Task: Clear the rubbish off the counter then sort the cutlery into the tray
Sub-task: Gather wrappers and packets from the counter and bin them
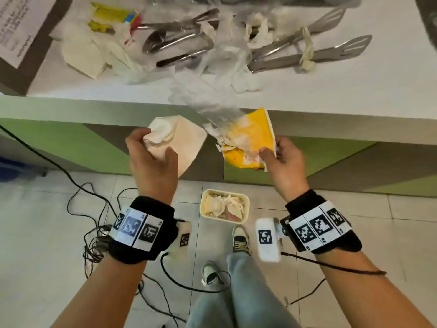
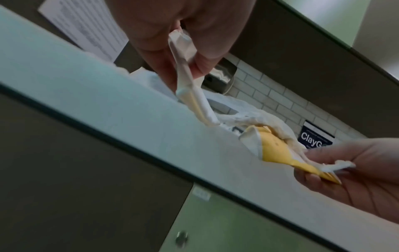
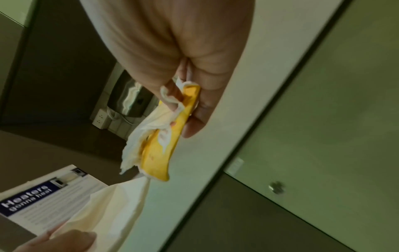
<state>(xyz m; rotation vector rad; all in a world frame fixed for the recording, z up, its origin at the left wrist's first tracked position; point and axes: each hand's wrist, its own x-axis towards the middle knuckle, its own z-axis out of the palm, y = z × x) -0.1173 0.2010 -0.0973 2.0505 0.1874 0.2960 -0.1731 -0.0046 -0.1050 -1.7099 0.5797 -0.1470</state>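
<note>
A: Now, item one: left hand [image 1: 151,159]?
B: Held out in front of the counter's near edge, above the floor. Fingers and thumb curled round a cream paper napkin [image 1: 182,143], crumpled at the grip, one flat corner hanging down. The left wrist view shows the same pinch [image 2: 183,42].

A: Item two: right hand [image 1: 282,162]?
B: Also off the near edge, level with the left. Thumb and fingers pinch a yellow packet [image 1: 250,143] together with scraps of white tissue; a clear plastic wrapper [image 1: 208,100] trails from the bundle up over the near edge onto the counter [image 1: 354,91]. The right wrist view confirms the closed grip on the packet [image 3: 164,148].

A: Item three: rubbish on the counter?
B: Folded napkins [image 1: 82,55] toward the left side, torn tissue pieces [image 1: 257,34] and more clear plastic among the cutlery, yellow sachets [image 1: 108,14] near the far left.

A: Item four: cutlery?
B: Lying loose across the middle and right of the counter: a spoon [image 1: 156,41], a dark-handled piece [image 1: 179,59], slotted turners [image 1: 343,50] toward the right edge, one wrapped with a strip of tissue. I cannot tell whether the grey shape at the far edge is the tray.

A: Item five: below?
B: One cream bin [image 1: 224,207] on the tiled floor, directly under the gap between the hands, holding crumpled paper. Black cables [image 1: 78,192] lie to its left.
</note>
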